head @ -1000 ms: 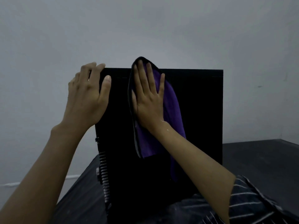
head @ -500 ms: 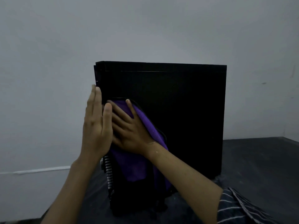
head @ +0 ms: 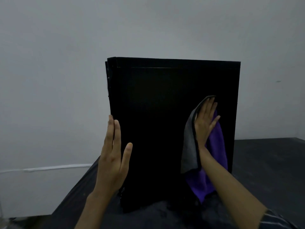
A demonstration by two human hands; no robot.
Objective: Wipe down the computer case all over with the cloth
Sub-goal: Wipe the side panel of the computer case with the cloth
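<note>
Two hands work the computer case (head: 165, 121). It stands upright straight ahead on the dark surface (head: 264, 162), broad side panel facing the person, long axis vertical. The right hand (head: 204, 123), fingers straight, presses the purple-and-grey cloth (head: 217, 146) flat on the panel's right half, so it's nearer for the right-edge strip. The left hand (head: 113, 162), flat and holding nothing, lies against the left edge, likely steadying. Bare grey wall (head: 148, 27) behind, dim room.

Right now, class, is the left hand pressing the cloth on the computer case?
No, the right hand presses the purple cloth on the computer case.
</note>
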